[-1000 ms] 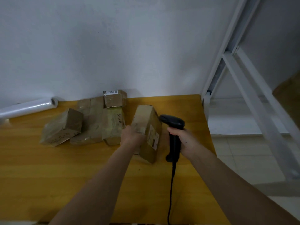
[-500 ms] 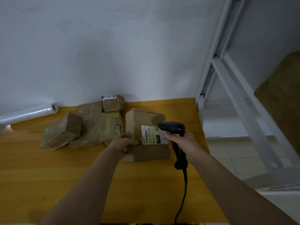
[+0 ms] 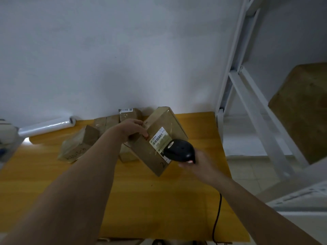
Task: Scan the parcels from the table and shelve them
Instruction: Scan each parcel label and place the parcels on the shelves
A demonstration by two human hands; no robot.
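Left hand (image 3: 133,130) around tilted parcel (image 3: 162,138)

1. The parcel (image 3: 164,137) is matt brown cardboard under glossy clear tape, with a white paper label (image 3: 159,138).
2. The scanner (image 3: 180,150) is smooth, glossy black plastic.
3. The worktop (image 3: 141,200) is smooth yellow wood.
4. The shelf frame (image 3: 235,68) is white-painted metal.

Dim, flat indoor light, soft shadows, wide-angle bending at edges, slight blur, perhaps motion.
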